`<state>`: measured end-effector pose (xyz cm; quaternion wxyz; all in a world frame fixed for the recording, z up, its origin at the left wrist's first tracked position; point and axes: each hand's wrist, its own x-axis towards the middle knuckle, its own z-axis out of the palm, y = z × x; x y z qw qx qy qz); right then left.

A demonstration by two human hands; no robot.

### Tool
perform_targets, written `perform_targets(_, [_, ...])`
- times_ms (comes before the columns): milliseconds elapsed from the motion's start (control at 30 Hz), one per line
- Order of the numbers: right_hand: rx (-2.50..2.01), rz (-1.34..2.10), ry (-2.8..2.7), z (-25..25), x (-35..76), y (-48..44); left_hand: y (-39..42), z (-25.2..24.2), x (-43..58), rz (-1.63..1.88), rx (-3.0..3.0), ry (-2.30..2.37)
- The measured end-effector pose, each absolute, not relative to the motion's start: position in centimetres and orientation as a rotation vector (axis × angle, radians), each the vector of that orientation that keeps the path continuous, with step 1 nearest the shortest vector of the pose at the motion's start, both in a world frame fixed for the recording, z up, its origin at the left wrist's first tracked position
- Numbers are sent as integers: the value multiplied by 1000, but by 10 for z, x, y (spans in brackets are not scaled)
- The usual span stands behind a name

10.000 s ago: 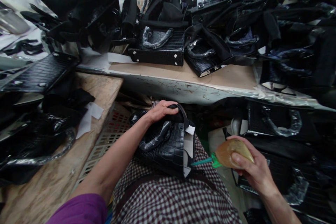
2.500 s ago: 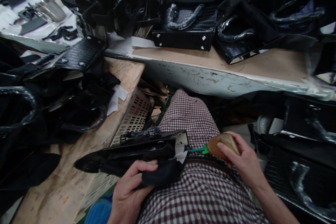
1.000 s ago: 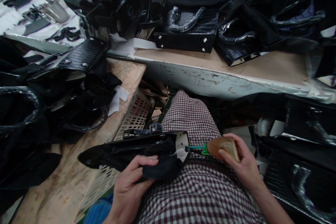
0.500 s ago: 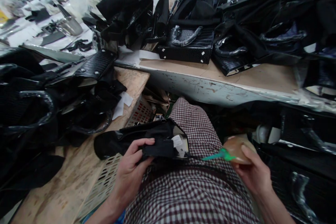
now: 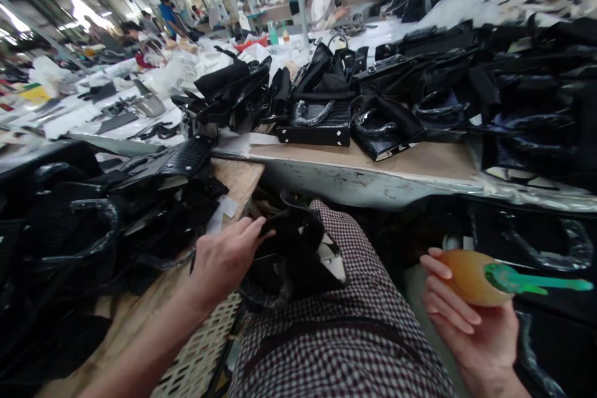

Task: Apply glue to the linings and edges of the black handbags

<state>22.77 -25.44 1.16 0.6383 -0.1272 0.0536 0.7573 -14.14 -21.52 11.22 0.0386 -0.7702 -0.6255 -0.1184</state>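
A black handbag (image 5: 293, 267) with a plastic-wrapped handle lies across my lap, its white-edged end toward the right. My left hand (image 5: 228, 264) grips its upper left part, fingers closed over the black material; the fingertips are partly lost against it. Off to the right, my right hand (image 5: 471, 329) holds an amber squeeze bottle (image 5: 471, 277) with a long green nozzle. The bottle lies sideways in the palm, nozzle pointing right, apart from the handbag.
Black handbags (image 5: 116, 211) pile up on the wooden board (image 5: 237, 183) at left. More handbags (image 5: 317, 121) crowd the workbench (image 5: 420, 161) ahead. A plastic crate (image 5: 205, 342) stands below my left arm. Black bags (image 5: 550, 242) also lie at right. A co-worker (image 5: 324, 3) sits beyond the bench.
The squeeze bottle has moved right, away from the handbag, and its nozzle has swung from left to right. My left hand has shifted up and turned the handbag. The view has tilted up.
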Motion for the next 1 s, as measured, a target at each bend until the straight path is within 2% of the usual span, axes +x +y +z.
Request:
perform_targets(100, [-351,1726,14,19,229,-258,-192,137,-127,-802,-2312,-2518])
perform_targets(233, [-445,1654,-61,32,225,-255,-169,157,-97,-1962,-1819,-3189])
perform_targets(333, [-519,1509,-108,40,215,-249,-163,155,-76,-2615,-1383,-3140])
perform_targets(467, [-560,1408,-147,42,199,-244,-170,133,-54,-3106,-1000,-3022])
perform_targets(567, [-597,1391,-133,41,191,-249,-183,118,-43,-3233,-574,-3047])
perform_targets(700, [-635,1319,-241,47,184,-258,-201,113,-33,-3210,-72,-3052])
perform_targets(800, [-554,1283,-318,51,178,-253,-210,110,-26,-3252,110,-2926])
perform_targets(900, [-545,1325,-301,44,175,-239,-217,98,-25,-3237,-106,-2966])
perform_targets(967, [-576,1363,-279,35,177,-229,-218,88,-30,-3064,-738,-3068])
perform_targets(1000, [-583,1382,-272,30,179,-226,-218,83,-35,-2862,-1230,-3017])
